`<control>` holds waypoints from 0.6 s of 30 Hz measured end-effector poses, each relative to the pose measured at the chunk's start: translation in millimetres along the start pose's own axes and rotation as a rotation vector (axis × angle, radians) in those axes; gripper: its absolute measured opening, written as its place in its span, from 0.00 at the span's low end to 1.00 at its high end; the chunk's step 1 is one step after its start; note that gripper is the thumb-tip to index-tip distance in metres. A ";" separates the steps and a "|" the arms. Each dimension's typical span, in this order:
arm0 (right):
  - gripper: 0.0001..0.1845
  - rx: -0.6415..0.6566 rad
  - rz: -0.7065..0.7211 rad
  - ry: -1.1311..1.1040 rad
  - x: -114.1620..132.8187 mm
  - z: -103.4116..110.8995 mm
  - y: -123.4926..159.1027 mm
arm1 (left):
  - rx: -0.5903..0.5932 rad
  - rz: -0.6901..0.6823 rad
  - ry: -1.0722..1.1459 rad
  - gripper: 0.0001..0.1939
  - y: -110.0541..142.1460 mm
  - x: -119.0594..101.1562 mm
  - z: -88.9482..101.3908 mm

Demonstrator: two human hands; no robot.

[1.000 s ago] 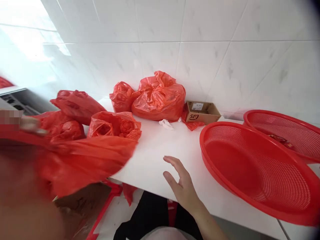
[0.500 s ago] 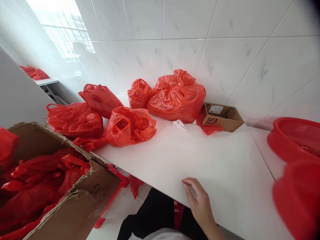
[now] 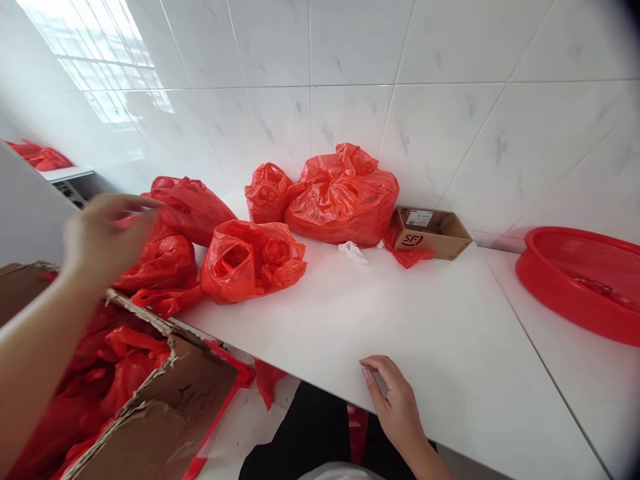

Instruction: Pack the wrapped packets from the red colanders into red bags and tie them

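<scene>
My left hand is raised over the cardboard carton and in front of the red bags at the left, slightly blurred. Its fingers stretch to the right with nothing visible in them. Below it, the torn-edged carton holds several red plastic bags. My right hand rests at the front edge of the white table, thumb and forefinger apart and holding nothing. Nearest on the tabletop is an open-mouthed red plastic bag. Other red bags lie behind my left hand.
Against the tiled wall stand a large knotted red bag and a smaller one. A small open cardboard box sits beside them, with crumpled white paper nearby. At the right is a red plastic basket. A red stool is under the table edge.
My left hand has come into view from the left. The red thing at the left edge and the blurred red shape at lower right are gone from view. My right hand stays put.
</scene>
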State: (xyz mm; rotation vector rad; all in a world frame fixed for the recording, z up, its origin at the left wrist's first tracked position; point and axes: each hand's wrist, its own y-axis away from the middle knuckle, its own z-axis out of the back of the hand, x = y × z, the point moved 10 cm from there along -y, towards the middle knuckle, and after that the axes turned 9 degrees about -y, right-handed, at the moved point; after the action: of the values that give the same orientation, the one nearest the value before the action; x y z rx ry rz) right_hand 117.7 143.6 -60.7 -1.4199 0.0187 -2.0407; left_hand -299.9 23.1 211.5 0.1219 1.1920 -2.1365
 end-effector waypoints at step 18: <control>0.11 0.048 -0.051 -0.042 -0.7 -5.6 3.9 | 0.809 -0.217 0.078 0.13 96.1 -91.1 -192.5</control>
State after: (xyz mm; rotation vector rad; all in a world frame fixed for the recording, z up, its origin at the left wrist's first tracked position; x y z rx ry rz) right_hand 115.0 139.0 -65.0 -1.4464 -0.0847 -2.0378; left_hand -217.5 186.9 66.7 0.4473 0.3189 -2.7096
